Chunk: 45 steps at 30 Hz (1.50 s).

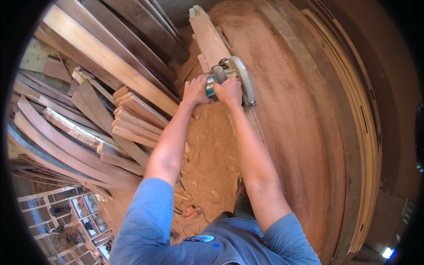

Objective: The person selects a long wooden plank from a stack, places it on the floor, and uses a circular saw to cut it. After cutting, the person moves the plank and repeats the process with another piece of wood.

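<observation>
Lower left of the frame: a compartmented wooden rack (48, 193) holds articles too small to identify. Upper centre: a circular saw (243, 75) sits at a pale plank (208, 37), directly before the right hand (229, 90), which grips its handle; the left hand (196, 91) touches its teal motor housing (211, 89), closure indeterminate.

Long planks (115, 62) and shelving (78, 221) at left, 1 orange tool (190, 213) on brown ground (212, 145)
</observation>
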Each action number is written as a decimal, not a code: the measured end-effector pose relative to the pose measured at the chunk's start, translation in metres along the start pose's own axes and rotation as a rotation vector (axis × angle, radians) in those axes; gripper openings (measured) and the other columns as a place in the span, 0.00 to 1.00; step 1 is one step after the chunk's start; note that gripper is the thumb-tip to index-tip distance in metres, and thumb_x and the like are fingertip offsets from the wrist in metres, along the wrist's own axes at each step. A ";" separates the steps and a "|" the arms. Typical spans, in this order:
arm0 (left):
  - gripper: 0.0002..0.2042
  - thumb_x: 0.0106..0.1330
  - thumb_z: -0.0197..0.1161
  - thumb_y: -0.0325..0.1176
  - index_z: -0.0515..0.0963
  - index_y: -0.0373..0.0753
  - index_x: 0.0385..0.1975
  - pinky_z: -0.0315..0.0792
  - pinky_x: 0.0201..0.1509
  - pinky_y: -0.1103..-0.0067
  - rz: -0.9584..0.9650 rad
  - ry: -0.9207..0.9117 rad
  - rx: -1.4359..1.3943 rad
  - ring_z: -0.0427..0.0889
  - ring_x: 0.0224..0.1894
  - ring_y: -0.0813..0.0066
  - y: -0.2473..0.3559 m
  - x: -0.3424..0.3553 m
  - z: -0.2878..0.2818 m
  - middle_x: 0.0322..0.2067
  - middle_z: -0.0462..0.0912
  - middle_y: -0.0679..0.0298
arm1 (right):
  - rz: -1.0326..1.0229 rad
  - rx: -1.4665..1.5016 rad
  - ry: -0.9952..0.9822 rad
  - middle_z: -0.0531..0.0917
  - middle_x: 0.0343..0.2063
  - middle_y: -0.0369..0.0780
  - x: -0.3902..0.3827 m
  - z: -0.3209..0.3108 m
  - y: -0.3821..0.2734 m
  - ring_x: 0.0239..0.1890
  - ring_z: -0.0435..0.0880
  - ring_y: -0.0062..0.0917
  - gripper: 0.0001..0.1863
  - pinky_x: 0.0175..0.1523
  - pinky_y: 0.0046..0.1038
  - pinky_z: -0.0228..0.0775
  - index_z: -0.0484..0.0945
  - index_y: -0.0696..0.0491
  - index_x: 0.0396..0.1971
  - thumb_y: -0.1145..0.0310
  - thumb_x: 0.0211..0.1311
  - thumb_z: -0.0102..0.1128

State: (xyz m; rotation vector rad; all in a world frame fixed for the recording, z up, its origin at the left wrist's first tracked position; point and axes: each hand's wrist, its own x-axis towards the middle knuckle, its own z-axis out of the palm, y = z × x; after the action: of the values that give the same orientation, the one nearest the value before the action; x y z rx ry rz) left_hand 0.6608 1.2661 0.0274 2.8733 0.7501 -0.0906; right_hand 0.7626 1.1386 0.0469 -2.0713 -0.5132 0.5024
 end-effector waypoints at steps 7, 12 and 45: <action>0.56 0.33 0.85 0.45 0.66 0.51 0.71 0.67 0.63 0.62 -0.017 -0.003 0.000 0.76 0.64 0.59 -0.009 0.016 -0.007 0.63 0.77 0.63 | 0.018 0.016 0.006 0.88 0.43 0.58 0.015 0.005 -0.010 0.50 0.87 0.52 0.27 0.58 0.47 0.80 0.84 0.59 0.50 0.57 0.53 0.69; 0.56 0.32 0.85 0.44 0.66 0.47 0.71 0.68 0.62 0.62 -0.019 -0.006 0.002 0.76 0.64 0.58 -0.014 0.027 -0.009 0.64 0.77 0.62 | 0.023 0.015 -0.029 0.87 0.45 0.59 0.025 0.005 -0.016 0.51 0.87 0.51 0.30 0.59 0.46 0.80 0.83 0.61 0.54 0.56 0.55 0.69; 0.54 0.33 0.86 0.45 0.67 0.48 0.70 0.67 0.60 0.63 0.021 0.064 -0.004 0.77 0.63 0.59 -0.059 0.105 -0.017 0.62 0.77 0.62 | -0.008 0.037 0.050 0.87 0.42 0.60 0.107 0.036 -0.041 0.50 0.86 0.55 0.27 0.57 0.50 0.78 0.84 0.61 0.49 0.57 0.52 0.69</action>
State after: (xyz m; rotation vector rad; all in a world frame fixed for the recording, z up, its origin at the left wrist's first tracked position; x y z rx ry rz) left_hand 0.7238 1.3696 0.0244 2.8924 0.7303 0.0051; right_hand 0.8253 1.2410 0.0479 -2.0404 -0.4793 0.4509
